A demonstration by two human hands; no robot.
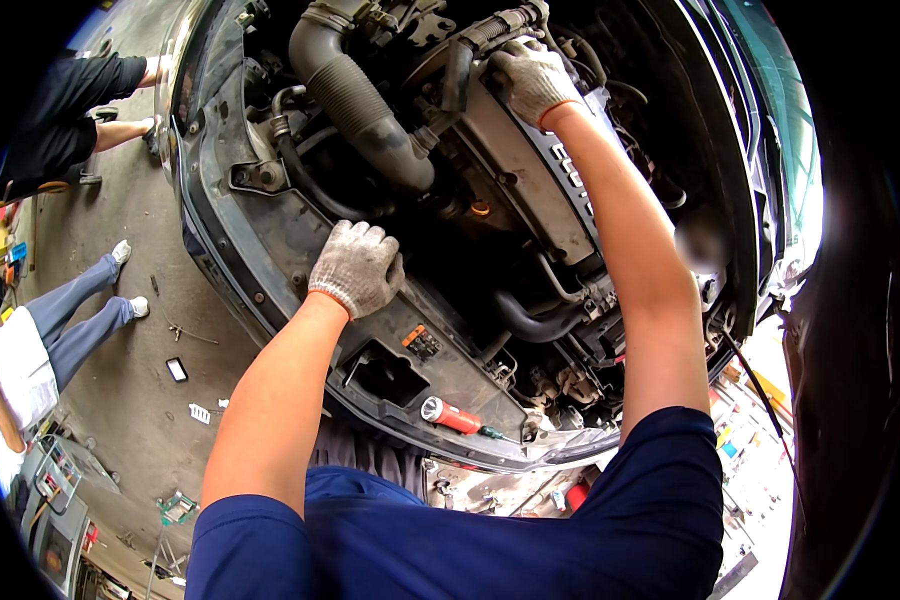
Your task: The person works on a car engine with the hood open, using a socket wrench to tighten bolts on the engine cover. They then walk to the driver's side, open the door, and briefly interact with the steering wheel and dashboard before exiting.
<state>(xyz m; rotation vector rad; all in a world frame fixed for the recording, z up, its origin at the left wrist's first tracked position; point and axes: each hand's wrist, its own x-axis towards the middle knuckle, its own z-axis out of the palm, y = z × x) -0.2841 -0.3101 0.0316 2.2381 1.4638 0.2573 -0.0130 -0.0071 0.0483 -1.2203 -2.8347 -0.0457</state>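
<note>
I see the left hand [357,266] in a gray glove, fingers bent, at the inner edge of the car's black front panel [260,215]. The right hand [533,80], gloved too, is by a black hose [457,75] at the far end of the engine cover [505,165]. Its fingers are bent, but I can't tell if either hand grips anything. The cover sits between a fat air pipe [355,110] and the right arm [630,220]. A red flashlight [454,416] lies on the panel.

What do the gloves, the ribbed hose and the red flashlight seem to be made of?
Gloves: knitted fabric, perhaps cotton, matte and soiled, with a coarse texture.
Ribbed hose: probably rubber or plastic, dull grey, with regular folds.
Flashlight: probably plastic, since its body looks smooth, evenly coloured and slightly shiny.
</note>
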